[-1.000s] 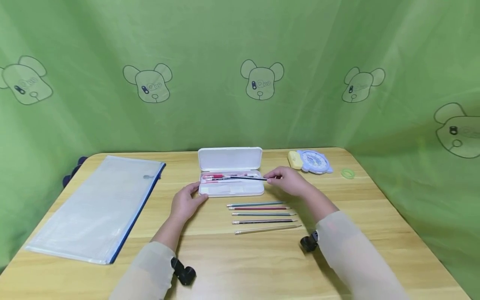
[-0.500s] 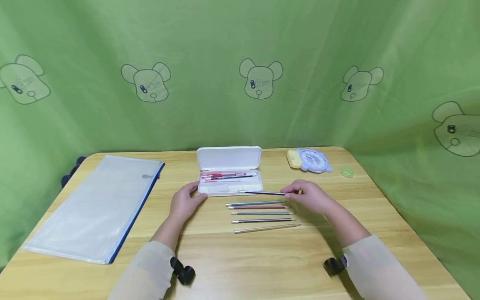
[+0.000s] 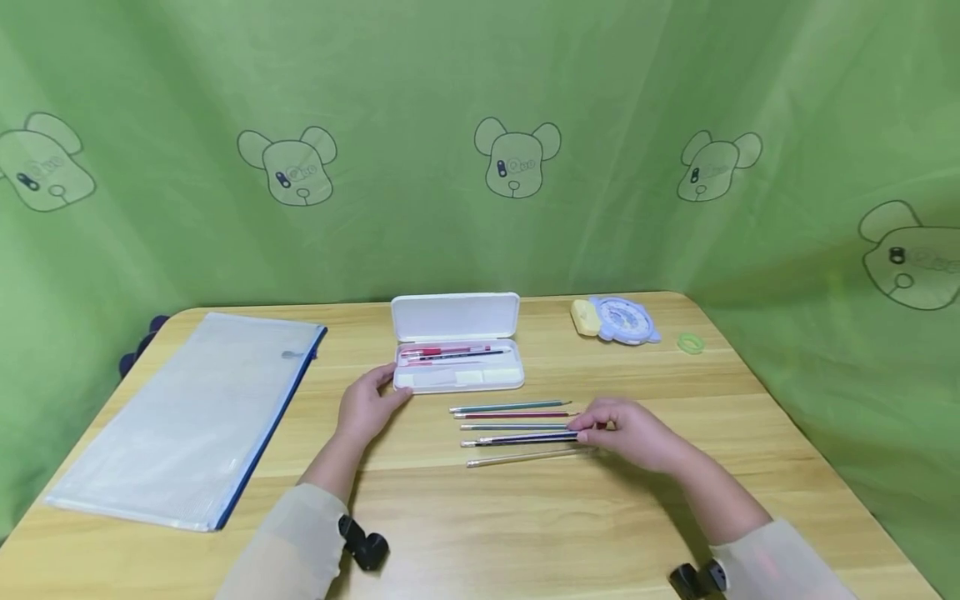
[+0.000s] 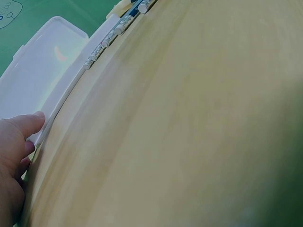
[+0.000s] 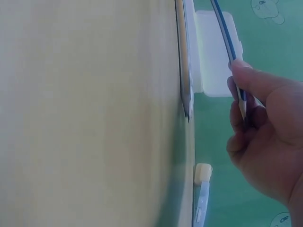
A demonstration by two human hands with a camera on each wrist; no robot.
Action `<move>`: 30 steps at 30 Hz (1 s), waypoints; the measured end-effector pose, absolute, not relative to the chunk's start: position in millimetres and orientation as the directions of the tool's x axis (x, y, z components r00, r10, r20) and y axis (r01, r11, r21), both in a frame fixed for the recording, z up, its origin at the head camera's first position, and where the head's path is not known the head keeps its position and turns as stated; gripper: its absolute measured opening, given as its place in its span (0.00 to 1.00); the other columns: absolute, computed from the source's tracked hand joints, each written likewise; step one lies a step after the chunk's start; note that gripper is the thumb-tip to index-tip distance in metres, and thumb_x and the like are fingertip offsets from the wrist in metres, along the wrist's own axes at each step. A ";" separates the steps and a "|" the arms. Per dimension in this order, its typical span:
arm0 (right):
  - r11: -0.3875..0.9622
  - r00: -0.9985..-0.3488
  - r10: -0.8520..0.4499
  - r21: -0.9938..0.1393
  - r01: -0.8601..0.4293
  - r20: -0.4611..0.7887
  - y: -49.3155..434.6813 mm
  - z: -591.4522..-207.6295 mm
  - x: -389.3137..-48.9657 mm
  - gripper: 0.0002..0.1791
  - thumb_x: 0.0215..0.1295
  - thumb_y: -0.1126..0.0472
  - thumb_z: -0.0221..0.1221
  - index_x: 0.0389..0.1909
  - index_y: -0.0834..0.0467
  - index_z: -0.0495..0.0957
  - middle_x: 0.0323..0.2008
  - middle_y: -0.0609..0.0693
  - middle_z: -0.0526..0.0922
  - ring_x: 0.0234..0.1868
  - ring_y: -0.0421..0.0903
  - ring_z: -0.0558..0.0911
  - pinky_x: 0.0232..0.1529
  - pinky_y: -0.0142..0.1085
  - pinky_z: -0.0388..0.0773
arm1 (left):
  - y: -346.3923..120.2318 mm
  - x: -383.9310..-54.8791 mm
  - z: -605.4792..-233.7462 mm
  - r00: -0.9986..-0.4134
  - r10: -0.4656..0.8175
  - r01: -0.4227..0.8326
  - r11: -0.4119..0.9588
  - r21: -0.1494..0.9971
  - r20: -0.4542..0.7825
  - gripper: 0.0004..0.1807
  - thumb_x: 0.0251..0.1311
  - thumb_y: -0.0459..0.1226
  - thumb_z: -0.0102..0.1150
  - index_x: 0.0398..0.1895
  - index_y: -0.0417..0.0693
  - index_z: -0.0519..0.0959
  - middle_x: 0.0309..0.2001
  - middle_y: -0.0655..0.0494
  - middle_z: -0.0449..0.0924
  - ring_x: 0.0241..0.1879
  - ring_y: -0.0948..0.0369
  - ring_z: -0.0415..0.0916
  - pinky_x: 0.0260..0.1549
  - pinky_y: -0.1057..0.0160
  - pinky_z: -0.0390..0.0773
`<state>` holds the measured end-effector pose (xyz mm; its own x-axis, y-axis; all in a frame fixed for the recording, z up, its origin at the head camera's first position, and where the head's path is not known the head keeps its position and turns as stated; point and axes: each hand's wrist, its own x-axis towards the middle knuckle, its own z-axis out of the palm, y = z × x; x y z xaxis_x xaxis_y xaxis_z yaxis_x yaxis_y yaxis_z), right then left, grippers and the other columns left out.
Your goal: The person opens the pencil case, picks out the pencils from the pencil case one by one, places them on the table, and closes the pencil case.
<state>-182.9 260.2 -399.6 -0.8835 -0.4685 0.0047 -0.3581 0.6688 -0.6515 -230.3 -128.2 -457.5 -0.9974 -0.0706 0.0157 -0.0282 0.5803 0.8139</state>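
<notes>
My left hand (image 3: 365, 407) grips the front left corner of an open white pencil case (image 3: 455, 318), thumb at the front rim, as the left wrist view also shows. Inside lie a red pen (image 3: 435, 351), a dark pencil (image 3: 480, 354) and other slim items. My right hand (image 3: 633, 435) pinches a dark striped pencil (image 5: 226, 30) near its sharpened end, thumb against fingers. In the head view this pencil overlaps a row of several pencils in front of the case, including a teal one (image 3: 517, 407), a red one (image 3: 517, 414) and a tan one (image 3: 517, 457).
A clear zip folder (image 3: 187, 421) with a blue edge lies at the left of the wooden table (image 3: 480, 533). Back right are a blue round clock-like item (image 3: 626, 321), a yellow block (image 3: 585, 318) beside it, and a green ring (image 3: 691, 343). A green curtain (image 3: 405, 233) hangs behind.
My right hand has carried the striped pencil out from over the case, rightward and toward me, to above the row of pencils. My left hand has stayed at the case corner.
</notes>
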 end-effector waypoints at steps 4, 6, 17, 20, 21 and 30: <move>0.658 -0.869 -0.495 -0.661 -0.361 -0.019 261.5 -403.3 -175.3 0.09 0.64 0.57 0.63 0.42 0.52 0.86 0.38 0.42 0.84 0.42 0.32 0.78 0.46 0.28 0.78 | -128.4 -230.0 -457.5 -0.997 -0.070 -0.031 0.581 0.813 0.012 0.32 0.61 0.44 0.64 0.66 0.41 0.70 0.66 0.44 0.73 0.69 0.46 0.65 0.72 0.47 0.62; 0.657 -0.862 -0.505 -0.662 -0.360 -0.033 262.0 -404.9 -172.8 0.09 0.64 0.57 0.63 0.43 0.51 0.86 0.39 0.42 0.84 0.42 0.32 0.79 0.47 0.29 0.79 | -128.5 -229.9 -458.0 -0.997 -0.071 -0.029 0.585 0.811 0.015 0.32 0.61 0.44 0.64 0.66 0.41 0.71 0.65 0.44 0.73 0.69 0.46 0.66 0.72 0.47 0.63; 0.655 -0.842 -0.537 -0.651 -0.384 -0.044 261.7 -409.9 -168.3 0.07 0.62 0.59 0.64 0.40 0.51 0.86 0.40 0.43 0.85 0.42 0.31 0.79 0.46 0.28 0.80 | -128.7 -229.2 -458.4 -0.997 -0.074 -0.019 0.587 0.810 0.030 0.31 0.60 0.44 0.65 0.65 0.40 0.71 0.64 0.44 0.75 0.69 0.46 0.67 0.71 0.47 0.64; 0.669 -0.840 -0.541 -0.630 -0.393 -0.050 260.5 -410.4 -168.3 0.06 0.61 0.59 0.65 0.38 0.50 0.87 0.38 0.41 0.85 0.41 0.31 0.79 0.45 0.29 0.80 | -128.7 -228.9 -458.5 -0.997 -0.074 -0.020 0.588 0.809 0.029 0.31 0.60 0.44 0.65 0.65 0.40 0.71 0.64 0.44 0.75 0.69 0.46 0.67 0.71 0.47 0.64; 0.673 -0.838 -0.544 -0.622 -0.399 -0.051 260.2 -410.3 -168.7 0.05 0.60 0.59 0.66 0.37 0.50 0.87 0.38 0.41 0.85 0.40 0.31 0.79 0.44 0.29 0.80 | -128.6 -228.7 -458.5 -0.997 -0.074 -0.021 0.589 0.808 0.028 0.31 0.60 0.44 0.65 0.65 0.40 0.71 0.64 0.44 0.75 0.69 0.46 0.67 0.71 0.47 0.64; 0.723 -0.846 -0.527 -0.567 -0.395 -0.082 258.9 -409.8 -170.3 0.05 0.57 0.60 0.68 0.34 0.48 0.88 0.35 0.38 0.85 0.37 0.30 0.79 0.41 0.28 0.80 | -128.2 -228.5 -457.8 -0.997 -0.078 -0.034 0.577 0.816 0.014 0.31 0.61 0.43 0.65 0.66 0.41 0.71 0.65 0.44 0.74 0.69 0.46 0.66 0.72 0.47 0.63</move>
